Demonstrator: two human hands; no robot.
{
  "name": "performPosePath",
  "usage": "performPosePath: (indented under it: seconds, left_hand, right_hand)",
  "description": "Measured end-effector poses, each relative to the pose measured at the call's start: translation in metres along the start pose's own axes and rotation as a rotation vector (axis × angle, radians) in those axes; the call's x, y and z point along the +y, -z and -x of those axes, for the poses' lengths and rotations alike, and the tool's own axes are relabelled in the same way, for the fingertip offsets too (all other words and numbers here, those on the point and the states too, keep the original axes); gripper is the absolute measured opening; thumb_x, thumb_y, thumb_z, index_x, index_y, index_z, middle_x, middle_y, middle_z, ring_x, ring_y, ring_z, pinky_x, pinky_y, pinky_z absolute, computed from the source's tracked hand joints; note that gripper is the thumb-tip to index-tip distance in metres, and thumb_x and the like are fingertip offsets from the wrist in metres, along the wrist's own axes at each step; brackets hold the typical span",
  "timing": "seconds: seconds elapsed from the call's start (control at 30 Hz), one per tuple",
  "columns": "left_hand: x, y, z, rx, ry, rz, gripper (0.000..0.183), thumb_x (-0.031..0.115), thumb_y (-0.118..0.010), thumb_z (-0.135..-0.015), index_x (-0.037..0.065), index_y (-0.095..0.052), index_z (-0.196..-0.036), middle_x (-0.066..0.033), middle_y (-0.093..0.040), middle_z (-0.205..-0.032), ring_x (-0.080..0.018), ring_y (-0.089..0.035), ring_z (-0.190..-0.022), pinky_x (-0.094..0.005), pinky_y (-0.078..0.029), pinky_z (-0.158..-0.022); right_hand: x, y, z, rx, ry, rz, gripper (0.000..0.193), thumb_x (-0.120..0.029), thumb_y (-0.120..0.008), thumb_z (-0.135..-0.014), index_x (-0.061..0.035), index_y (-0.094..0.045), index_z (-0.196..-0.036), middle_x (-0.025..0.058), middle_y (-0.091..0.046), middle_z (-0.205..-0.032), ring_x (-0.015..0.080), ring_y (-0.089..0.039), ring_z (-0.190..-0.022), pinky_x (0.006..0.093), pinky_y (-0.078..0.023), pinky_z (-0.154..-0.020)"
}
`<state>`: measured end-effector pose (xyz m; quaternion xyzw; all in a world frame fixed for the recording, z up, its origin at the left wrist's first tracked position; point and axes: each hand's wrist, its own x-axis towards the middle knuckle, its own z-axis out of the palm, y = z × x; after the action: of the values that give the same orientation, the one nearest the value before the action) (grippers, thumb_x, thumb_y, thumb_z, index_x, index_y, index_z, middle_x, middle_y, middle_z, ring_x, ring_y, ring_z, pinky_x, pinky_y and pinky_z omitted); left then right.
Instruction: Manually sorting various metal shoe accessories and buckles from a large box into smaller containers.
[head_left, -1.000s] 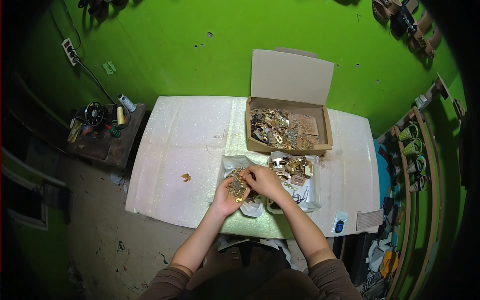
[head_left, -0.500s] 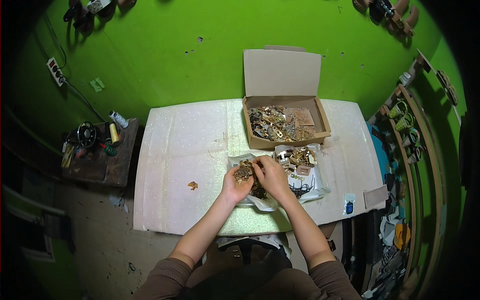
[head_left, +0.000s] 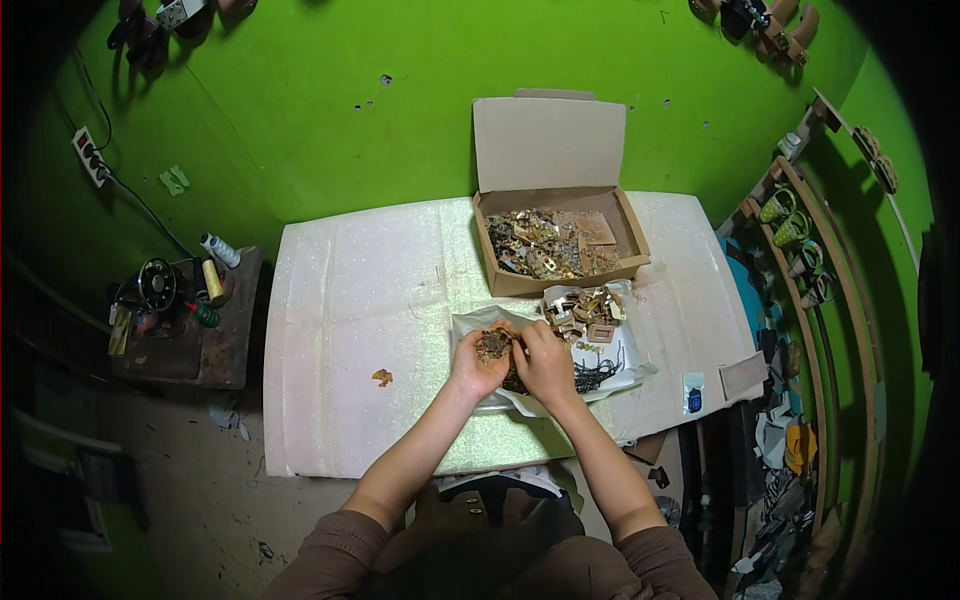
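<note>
My left hand (head_left: 479,367) is cupped around a clump of small bronze-coloured metal pieces (head_left: 493,346), too fine to tell apart. Beside it, my right hand (head_left: 549,369) has its fingers pinched at the clump's right edge; what sits between those fingertips is hidden. Both hands are over a white-lined tray (head_left: 468,322), and more dark small pieces show beneath them. Touching that tray on the right is a second white tray (head_left: 637,366), with gold and bronze buckles (head_left: 592,312) and a heap of black strands (head_left: 597,376).
Behind the trays stands an open cardboard box (head_left: 632,215) full of mixed metal fittings. A torn brown scrap (head_left: 382,377) lies at left on the pale table (head_left: 340,300). A small blue packet (head_left: 693,393) lies near the right edge. A dark side table (head_left: 190,345) holds thread spools.
My head view has shifted slightly. The right hand has drawn a little down from the clump, and the left hand still cups the metal pieces.
</note>
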<state>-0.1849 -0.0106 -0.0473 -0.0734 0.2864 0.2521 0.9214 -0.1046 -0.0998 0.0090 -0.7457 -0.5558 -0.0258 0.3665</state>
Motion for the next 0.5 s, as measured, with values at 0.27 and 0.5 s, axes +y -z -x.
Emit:
performPosePath:
  seconds: [0.27,0.5]
  left_hand:
    - [0.003,0.0,0.001,-0.023,0.034,0.025,0.024,0.015,-0.037,-0.085,0.001,-0.053,-0.095,-0.011,-0.057,-0.094,-0.0223,-0.055,-0.091,-0.034,-0.043,-0.086]
    - [-0.004,-0.004,0.003,0.051,0.027,-0.023,0.019,0.015,-0.042,-0.083,0.003,-0.055,-0.09,-0.009,-0.058,-0.093,-0.0206,-0.054,-0.091,-0.0325,-0.043,-0.085]
  right_hand:
    - [0.007,0.001,0.007,0.079,0.044,-0.021,0.012,-0.005,-0.059,-0.071,-0.0028,-0.051,-0.079,0.0119,-0.049,-0.075,0.031,-0.053,-0.065,0.0361,-0.044,-0.054]
    - [0.029,-0.007,0.01,0.144,-0.081,-0.289,0.011,-0.004,-0.057,-0.074,-0.0004,-0.052,-0.083,0.0105,-0.052,-0.077,0.0232,-0.057,-0.064,0.03,-0.046,-0.054]
